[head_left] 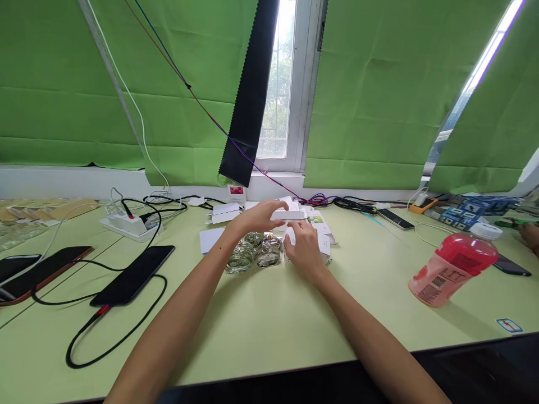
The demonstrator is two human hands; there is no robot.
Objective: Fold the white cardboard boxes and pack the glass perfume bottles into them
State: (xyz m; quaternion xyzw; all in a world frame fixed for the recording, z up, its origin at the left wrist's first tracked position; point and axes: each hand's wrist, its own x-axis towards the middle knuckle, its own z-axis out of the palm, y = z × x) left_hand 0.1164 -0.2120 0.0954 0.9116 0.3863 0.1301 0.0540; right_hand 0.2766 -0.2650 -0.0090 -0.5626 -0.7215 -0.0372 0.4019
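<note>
My left hand (256, 217) reaches to the far middle of the pale green table (269, 331) and grips a small flat white box (290, 214) by its near end. My right hand (304, 247) rests just below it on a pile of white cartons and leaflets (322, 227), fingers curled onto a white piece there. Between my forearms sit several clear glass bottles (252, 253) with greenish contents, standing close together.
Two black phones (133, 275) lie at left on black charging cables, with a white power strip (126, 224) behind. A red-and-pink drink bottle (457, 269) stands at right. More phones, cables and blue boxes (463, 214) lie along the windowsill. Another person's hand (531, 235) shows at the right edge.
</note>
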